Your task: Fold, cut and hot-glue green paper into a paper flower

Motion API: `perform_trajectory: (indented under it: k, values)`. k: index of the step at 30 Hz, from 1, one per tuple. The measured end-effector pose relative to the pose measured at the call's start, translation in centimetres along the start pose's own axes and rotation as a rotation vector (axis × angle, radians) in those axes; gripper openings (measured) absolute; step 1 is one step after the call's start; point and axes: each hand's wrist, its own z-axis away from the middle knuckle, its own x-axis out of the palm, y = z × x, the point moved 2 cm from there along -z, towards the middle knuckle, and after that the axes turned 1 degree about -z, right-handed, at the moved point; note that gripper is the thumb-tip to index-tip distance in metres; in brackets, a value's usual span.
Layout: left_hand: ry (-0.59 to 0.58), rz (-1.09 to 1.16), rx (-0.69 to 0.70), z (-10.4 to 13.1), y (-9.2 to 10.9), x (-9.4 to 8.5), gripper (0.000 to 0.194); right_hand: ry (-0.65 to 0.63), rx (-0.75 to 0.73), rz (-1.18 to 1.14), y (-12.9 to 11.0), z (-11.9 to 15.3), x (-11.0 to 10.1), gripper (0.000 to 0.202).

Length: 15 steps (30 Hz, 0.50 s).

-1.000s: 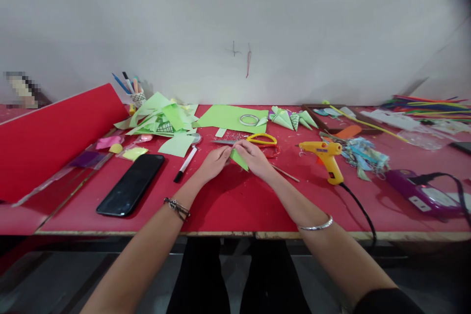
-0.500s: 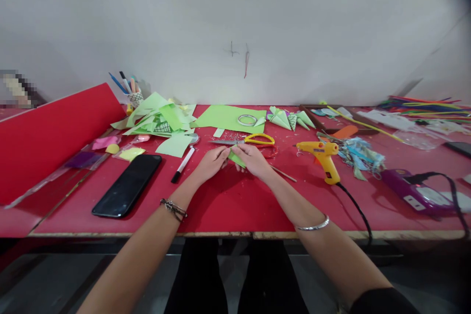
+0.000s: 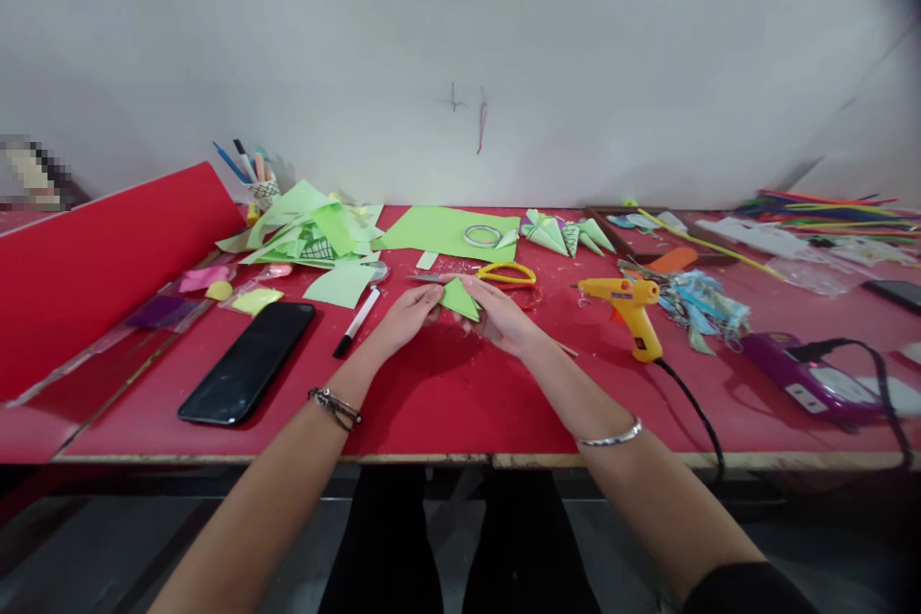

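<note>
A small piece of folded green paper point(image 3: 460, 298), roughly triangular, is held up between my two hands. My left hand point(image 3: 415, 315) pinches its left edge, and my right hand point(image 3: 502, 315) grips its right side with the fingers partly beneath. Just behind the hands lie yellow-handled scissors point(image 3: 507, 274), their blades partly covered by my fingers. A white marker point(image 3: 358, 321) with a black cap rests left of my left hand. The end of a thin stick shows beside my right wrist.
A black phone point(image 3: 248, 363) lies at the left. Green paper scraps point(image 3: 309, 225) pile up behind it. Folded green paper cones point(image 3: 554, 232) stand at the back. To the right are a yellow glue gun point(image 3: 625, 309) with its cord and a purple power strip point(image 3: 813, 374).
My fingers have shifted on the green paper, and more of its flat triangular face now shows. The hands have moved slightly apart around it.
</note>
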Motion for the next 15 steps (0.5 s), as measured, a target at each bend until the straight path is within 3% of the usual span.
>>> perform_trajectory:
  k: [7, 12, 15]
  values:
    - [-0.032, 0.047, -0.058, -0.05, -0.6, 0.14, 0.035, 0.061, -0.01, -0.071, 0.39, -0.27, -0.23, 0.022]
    - [-0.004, -0.124, -0.019, 0.13, -0.14, 0.15, 0.035, 0.121, -0.013, -0.045, 0.39, -0.46, -0.19, 0.022]
    - [0.036, -0.249, 0.05, 0.17, 0.23, 0.13, 0.035, 0.189, -0.066, 0.102, 0.35, -0.63, -0.26, 0.022]
